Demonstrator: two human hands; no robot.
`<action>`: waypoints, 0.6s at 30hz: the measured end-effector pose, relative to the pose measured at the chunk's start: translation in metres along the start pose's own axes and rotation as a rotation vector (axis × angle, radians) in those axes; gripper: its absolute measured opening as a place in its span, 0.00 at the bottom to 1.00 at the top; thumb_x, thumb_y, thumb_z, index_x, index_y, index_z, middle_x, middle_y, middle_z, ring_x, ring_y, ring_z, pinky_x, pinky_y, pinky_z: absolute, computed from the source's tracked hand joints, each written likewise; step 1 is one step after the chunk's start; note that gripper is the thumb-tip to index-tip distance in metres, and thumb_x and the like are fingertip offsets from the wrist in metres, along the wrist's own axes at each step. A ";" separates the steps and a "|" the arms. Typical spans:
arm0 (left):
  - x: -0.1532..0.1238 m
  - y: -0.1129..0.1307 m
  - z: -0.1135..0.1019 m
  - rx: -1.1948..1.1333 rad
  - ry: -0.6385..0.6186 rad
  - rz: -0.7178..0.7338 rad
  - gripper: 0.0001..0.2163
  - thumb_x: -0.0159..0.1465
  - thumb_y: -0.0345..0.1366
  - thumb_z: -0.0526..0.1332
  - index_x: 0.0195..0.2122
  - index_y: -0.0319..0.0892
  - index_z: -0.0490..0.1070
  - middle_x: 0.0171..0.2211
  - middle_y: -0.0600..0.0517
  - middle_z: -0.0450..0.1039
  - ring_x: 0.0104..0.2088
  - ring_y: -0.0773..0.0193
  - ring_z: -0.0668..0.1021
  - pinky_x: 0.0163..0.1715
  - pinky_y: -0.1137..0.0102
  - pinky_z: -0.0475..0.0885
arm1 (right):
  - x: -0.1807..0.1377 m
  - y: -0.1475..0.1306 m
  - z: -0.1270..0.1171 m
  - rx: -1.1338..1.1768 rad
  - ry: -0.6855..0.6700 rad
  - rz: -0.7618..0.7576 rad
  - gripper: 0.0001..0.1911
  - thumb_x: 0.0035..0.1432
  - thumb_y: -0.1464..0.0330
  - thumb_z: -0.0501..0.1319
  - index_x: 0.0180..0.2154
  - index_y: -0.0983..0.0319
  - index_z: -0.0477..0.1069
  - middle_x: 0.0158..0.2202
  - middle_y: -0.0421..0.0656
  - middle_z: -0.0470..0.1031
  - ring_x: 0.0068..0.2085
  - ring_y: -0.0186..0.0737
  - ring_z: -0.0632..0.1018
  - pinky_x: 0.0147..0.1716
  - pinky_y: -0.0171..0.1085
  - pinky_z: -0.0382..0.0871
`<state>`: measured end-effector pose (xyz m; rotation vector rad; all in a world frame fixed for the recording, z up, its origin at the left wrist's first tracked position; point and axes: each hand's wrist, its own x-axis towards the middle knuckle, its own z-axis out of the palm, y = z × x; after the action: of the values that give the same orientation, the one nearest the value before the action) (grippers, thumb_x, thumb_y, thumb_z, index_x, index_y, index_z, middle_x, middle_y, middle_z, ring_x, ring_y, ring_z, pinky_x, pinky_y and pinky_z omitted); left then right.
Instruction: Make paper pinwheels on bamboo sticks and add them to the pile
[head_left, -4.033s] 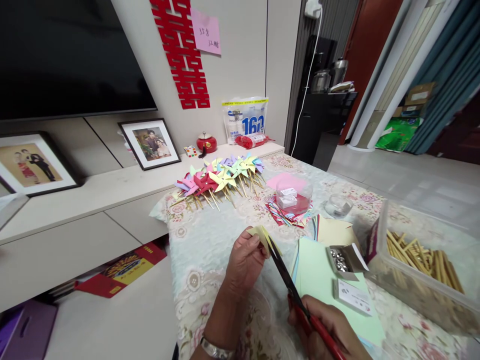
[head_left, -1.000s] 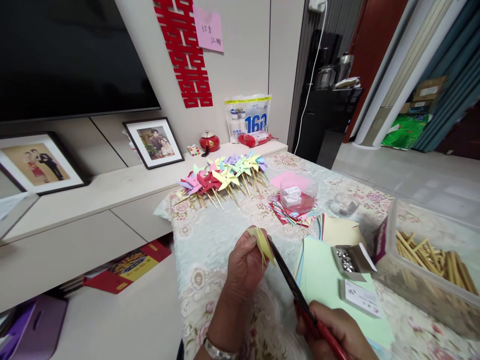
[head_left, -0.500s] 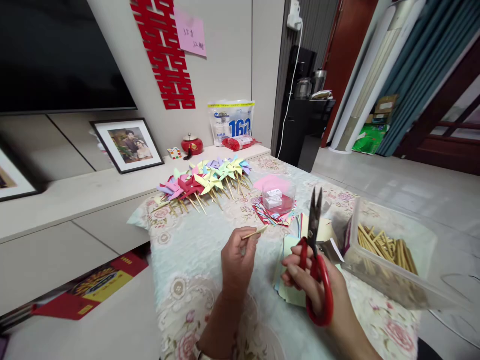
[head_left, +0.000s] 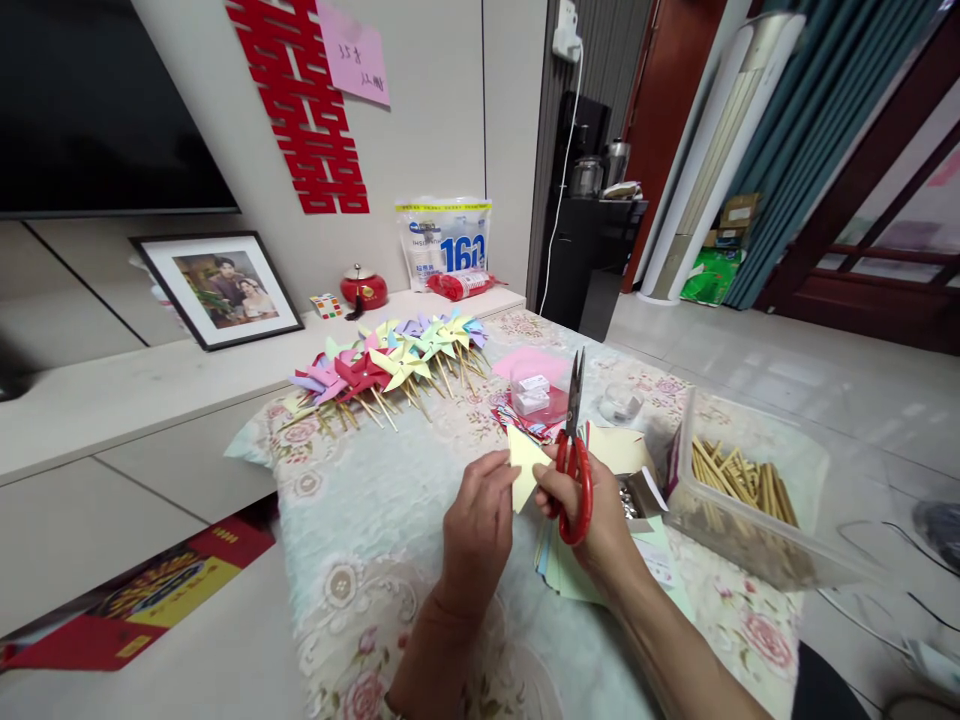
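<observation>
My left hand (head_left: 478, 520) pinches a folded pale yellow paper (head_left: 526, 468) by its left side. In my right hand (head_left: 589, 505) are red-handled scissors (head_left: 574, 450), their dark blades pointing up and away from the paper. The fingertips of that hand also touch the paper's right edge. Below my hands lies a stack of pale green paper sheets (head_left: 574, 570). A small open box (head_left: 641, 500) with shiny bits inside stands just right of my right hand, partly hidden by it.
Finished paper pinwheels (head_left: 401, 362) on sticks lie at the table's far left. A clear tub (head_left: 750, 540) of short sticks stands at the right. Behind my hands, a round clear container (head_left: 551, 400) holds small white boxes. A clear tape roll (head_left: 621, 403) lies nearby.
My right hand with the scissors has moved left and up to the paper. The paper in my left hand, seen edge-on before, now shows its flat face. The view has turned slightly right.
</observation>
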<state>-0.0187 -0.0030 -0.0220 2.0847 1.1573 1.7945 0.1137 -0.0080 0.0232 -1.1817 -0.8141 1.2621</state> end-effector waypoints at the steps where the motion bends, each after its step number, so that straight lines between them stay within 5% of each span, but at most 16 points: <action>1: 0.000 0.000 0.001 -0.067 0.024 -0.105 0.14 0.64 0.24 0.56 0.47 0.45 0.74 0.49 0.44 0.74 0.46 0.58 0.79 0.45 0.64 0.76 | 0.001 -0.001 -0.002 -0.018 0.009 -0.008 0.28 0.44 0.60 0.73 0.43 0.65 0.67 0.18 0.33 0.70 0.19 0.31 0.70 0.19 0.29 0.62; 7: 0.009 0.000 0.003 -0.779 0.092 -0.940 0.18 0.63 0.48 0.60 0.43 0.36 0.74 0.34 0.46 0.75 0.27 0.65 0.75 0.25 0.70 0.70 | 0.003 -0.006 -0.020 -0.175 -0.057 -0.012 0.24 0.38 0.62 0.74 0.36 0.62 0.69 0.20 0.31 0.67 0.19 0.31 0.69 0.19 0.31 0.61; 10: 0.011 0.001 0.002 -0.942 -0.029 -1.028 0.24 0.59 0.56 0.62 0.37 0.34 0.76 0.27 0.49 0.72 0.24 0.67 0.71 0.22 0.72 0.65 | 0.000 -0.005 -0.025 -0.232 -0.136 0.008 0.22 0.37 0.63 0.74 0.34 0.61 0.69 0.20 0.31 0.66 0.19 0.30 0.67 0.18 0.31 0.61; 14: 0.007 0.000 0.003 -0.893 -0.173 -1.044 0.16 0.53 0.47 0.70 0.31 0.38 0.74 0.20 0.55 0.67 0.20 0.72 0.65 0.20 0.75 0.58 | -0.002 -0.001 -0.030 -0.255 -0.252 0.009 0.19 0.41 0.64 0.74 0.33 0.61 0.69 0.21 0.30 0.65 0.21 0.29 0.65 0.20 0.30 0.61; 18: 0.006 0.000 0.002 -0.906 -0.185 -1.153 0.14 0.50 0.41 0.72 0.25 0.40 0.68 0.18 0.57 0.65 0.19 0.73 0.64 0.20 0.76 0.56 | -0.002 0.005 -0.033 -0.261 -0.288 -0.013 0.19 0.43 0.64 0.74 0.34 0.62 0.69 0.23 0.31 0.65 0.23 0.29 0.65 0.22 0.30 0.62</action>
<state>-0.0176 0.0016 -0.0180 0.7369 0.8881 1.1231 0.1437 -0.0171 0.0107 -1.2111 -1.2267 1.3642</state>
